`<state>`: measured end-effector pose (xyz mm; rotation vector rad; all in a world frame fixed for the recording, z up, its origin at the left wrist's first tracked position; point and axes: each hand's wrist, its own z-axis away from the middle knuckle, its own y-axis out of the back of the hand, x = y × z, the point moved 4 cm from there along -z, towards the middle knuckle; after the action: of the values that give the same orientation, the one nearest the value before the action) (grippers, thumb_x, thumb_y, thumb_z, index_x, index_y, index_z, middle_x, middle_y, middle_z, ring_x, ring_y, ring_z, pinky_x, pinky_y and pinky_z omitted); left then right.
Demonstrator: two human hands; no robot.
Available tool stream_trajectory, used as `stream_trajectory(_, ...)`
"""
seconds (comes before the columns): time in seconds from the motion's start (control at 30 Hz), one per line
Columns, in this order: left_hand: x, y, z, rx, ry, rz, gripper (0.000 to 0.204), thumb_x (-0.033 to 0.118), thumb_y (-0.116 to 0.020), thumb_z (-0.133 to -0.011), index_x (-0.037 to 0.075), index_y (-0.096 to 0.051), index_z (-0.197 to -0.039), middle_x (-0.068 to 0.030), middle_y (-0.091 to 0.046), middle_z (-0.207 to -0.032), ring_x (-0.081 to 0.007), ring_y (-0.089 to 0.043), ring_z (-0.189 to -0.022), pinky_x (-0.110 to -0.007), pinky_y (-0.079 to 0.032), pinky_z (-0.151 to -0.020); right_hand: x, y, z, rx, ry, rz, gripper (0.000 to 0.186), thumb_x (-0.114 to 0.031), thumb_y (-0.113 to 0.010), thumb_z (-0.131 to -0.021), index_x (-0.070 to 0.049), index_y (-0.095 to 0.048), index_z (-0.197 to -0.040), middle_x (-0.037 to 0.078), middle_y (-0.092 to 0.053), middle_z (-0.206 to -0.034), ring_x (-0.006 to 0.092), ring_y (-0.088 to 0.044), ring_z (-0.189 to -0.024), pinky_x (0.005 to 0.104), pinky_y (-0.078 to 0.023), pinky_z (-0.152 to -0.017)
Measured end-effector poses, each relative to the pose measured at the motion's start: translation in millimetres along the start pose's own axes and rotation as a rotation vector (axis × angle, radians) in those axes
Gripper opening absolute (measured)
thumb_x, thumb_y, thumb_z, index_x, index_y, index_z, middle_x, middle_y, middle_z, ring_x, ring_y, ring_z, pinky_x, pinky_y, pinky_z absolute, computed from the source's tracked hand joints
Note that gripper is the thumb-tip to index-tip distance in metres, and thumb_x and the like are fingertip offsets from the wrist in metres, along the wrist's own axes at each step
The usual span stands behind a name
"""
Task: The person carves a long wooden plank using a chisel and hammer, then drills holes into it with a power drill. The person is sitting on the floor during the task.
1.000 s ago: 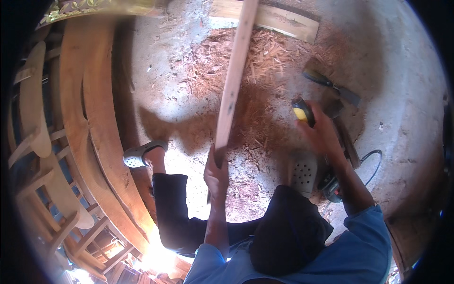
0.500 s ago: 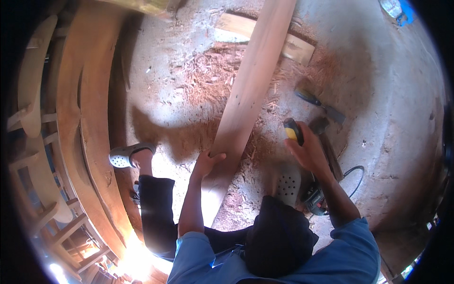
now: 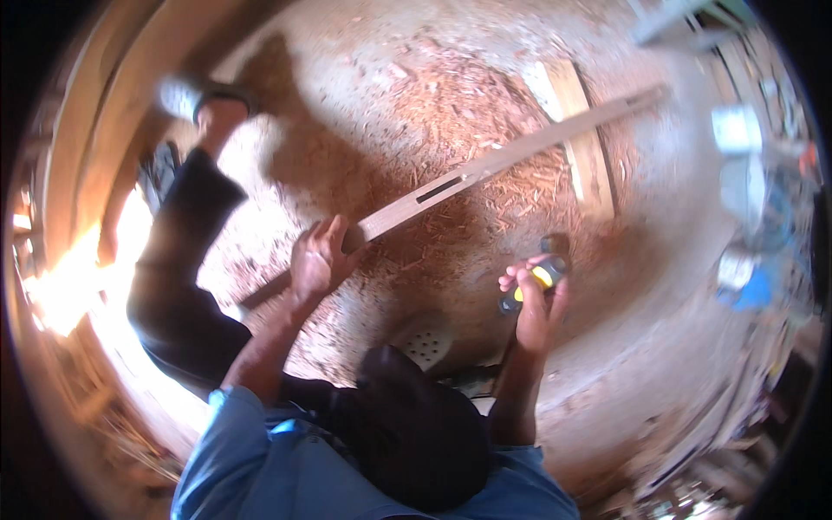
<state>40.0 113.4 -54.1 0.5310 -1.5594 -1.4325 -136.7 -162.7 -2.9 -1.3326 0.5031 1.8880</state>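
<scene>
My left hand is wrapped round a long wooden board, which slants from near my leg toward the far right. The narrow edge of the board faces up and shows a dark slot, with another slot near the far end. Its far part rests across a pale wooden batten on the floor. My right hand, to the right of the board and apart from it, is closed on the yellow-and-black handle of a chisel. The blade cannot be made out.
Reddish wood shavings cover the floor around the board. A perforated clog is by my right knee, and my other clog is at upper left. Thick planks line the left side. White containers stand far right.
The board has been turned from its broad face onto its edge, and the slots now show. My view has swung round. The chisel stays in my right hand, its handle tilted differently.
</scene>
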Motion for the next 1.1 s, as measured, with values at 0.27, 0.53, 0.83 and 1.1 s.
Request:
stream_trajectory(0.27, -28, 18, 25, -0.127, 0.140, -0.017, 0.060, 0.045, -0.085, -0.078, 0.008, -0.067, -0.122, -0.0109, -0.073, -0.112, -0.0314, -0.073, -0.101, -0.044, -0.059, -0.088, -60, -13, -50, -0.150, 0.397, 0.025, 0.023, -0.011, -0.065, -0.087, -0.004, -0.057, -0.108, 0.009, -0.061, -0.092, 0.0194, -0.059, -0.082, 0.0359, -0.051, -0.079)
stream_trajectory(0.53, -40, 9, 33, 0.010, 0.055, 0.009, 0.036, 0.022, -0.080, -0.077, 0.010, -0.070, -0.109, -0.0110, -0.076, -0.097, -0.0273, -0.076, -0.084, -0.041, -0.062, -0.080, -112, -25, -90, 0.062, 0.644, -0.227, 0.062, -0.064, -0.038, -0.108, -0.007, -0.058, -0.120, 0.010, -0.062, -0.091, 0.0193, -0.063, -0.073, 0.0369, -0.060, -0.069)
stream_trajectory(0.83, -37, 7, 32, -0.047, 0.113, -0.025, 0.033, 0.017, -0.081, -0.073, 0.012, -0.070, -0.105, -0.0082, -0.076, -0.096, -0.0288, -0.075, -0.085, -0.042, -0.061, -0.081, -93, -51, -110, -0.597, 0.462, -0.528, 0.056, -0.055, -0.035, -0.112, -0.007, -0.064, -0.112, 0.007, -0.063, -0.083, 0.0201, -0.057, -0.072, 0.0352, -0.047, -0.063)
stream_trajectory(1.1, -36, 9, 29, -0.035, 0.115, -0.011, 0.044, 0.024, -0.087, -0.070, 0.013, -0.069, -0.108, -0.0090, -0.075, -0.096, -0.0308, -0.073, -0.087, -0.043, -0.059, -0.081, -87, -79, -113, -0.677, 0.451, -0.588, 0.045, -0.049, -0.039, -0.113, -0.008, -0.058, -0.110, 0.010, -0.064, -0.090, 0.0223, -0.060, -0.078, 0.0373, -0.053, -0.069)
